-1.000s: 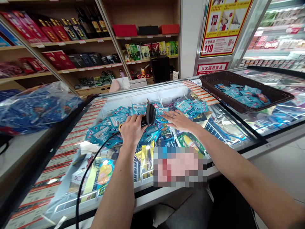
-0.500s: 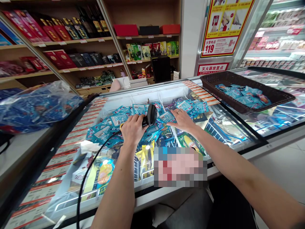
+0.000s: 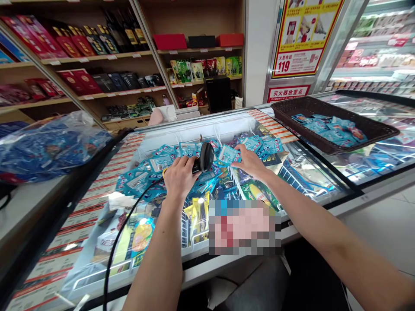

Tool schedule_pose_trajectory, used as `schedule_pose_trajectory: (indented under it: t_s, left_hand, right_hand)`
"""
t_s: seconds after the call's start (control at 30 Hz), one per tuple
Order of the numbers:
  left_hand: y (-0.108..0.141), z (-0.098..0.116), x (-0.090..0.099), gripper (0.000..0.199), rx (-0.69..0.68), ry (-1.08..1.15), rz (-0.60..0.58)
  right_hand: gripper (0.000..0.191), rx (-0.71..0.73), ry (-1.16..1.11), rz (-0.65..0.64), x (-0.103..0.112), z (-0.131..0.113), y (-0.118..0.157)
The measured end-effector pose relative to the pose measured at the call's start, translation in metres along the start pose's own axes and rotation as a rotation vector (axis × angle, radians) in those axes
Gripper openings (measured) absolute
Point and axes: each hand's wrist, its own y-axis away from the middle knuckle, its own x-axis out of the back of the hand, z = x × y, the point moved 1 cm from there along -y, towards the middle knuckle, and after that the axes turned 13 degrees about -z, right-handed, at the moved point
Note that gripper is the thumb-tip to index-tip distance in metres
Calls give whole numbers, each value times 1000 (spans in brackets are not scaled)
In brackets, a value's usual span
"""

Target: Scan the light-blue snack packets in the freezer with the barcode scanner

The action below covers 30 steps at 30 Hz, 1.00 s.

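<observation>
- Black plastic handheld barcode scanner [image 3: 205, 157] sits inside the closed left hand [image 3: 179, 178]: the fingers wrap around its grip, and its head points up, away from the palm. It seems light and rather stiff, so the grip behind the head looks the best place for holding.
- Thin black cable [image 3: 120, 235] runs down from the left hand, past the wrist, and it looks soft and bendy.
- Right hand [image 3: 252, 162] is half closed, and its fingertips pinch one flat teal sachet [image 3: 228, 154] at the edge, near the scanner head. This sachet looks very light, thin and a little slippery, so its flat edge seems the good place to take it.
- Under both hands lies a heap of teal sachets [image 3: 142, 181], inside a white chest freezer [image 3: 201, 259].
- Beyond the right hand, a dark brown woven basket [image 3: 292, 106] holding more sachets rests on the freezer glass.
- Left of the left hand lies a crumpled blue plastic bag [image 3: 48, 151]; far ahead of both hands stand wooden shelves [image 3: 97, 56] with red gift boxes.
</observation>
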Motion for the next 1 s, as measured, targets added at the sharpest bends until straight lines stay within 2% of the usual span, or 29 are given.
schedule_pose_trajectory:
  t_s: [0.13, 0.27, 0.47, 1.0]
  left_hand:
    - [0, 1, 1, 34, -30, -26, 2]
    - [-1, 4, 1, 34, -113, -30, -38]
    - [-3, 6, 0, 36, -218, -7, -84]
    - [-3, 8, 0, 36, -263, 25, -123]
  right_hand:
    - [36, -9, -93, 100, 3, 4, -1]
    - [36, -11, -132, 160, 6, 10, -4]
    - [39, 11, -132, 163, 5, 13, -5]
    - [38, -3, -44, 196, 3, 20, -6]
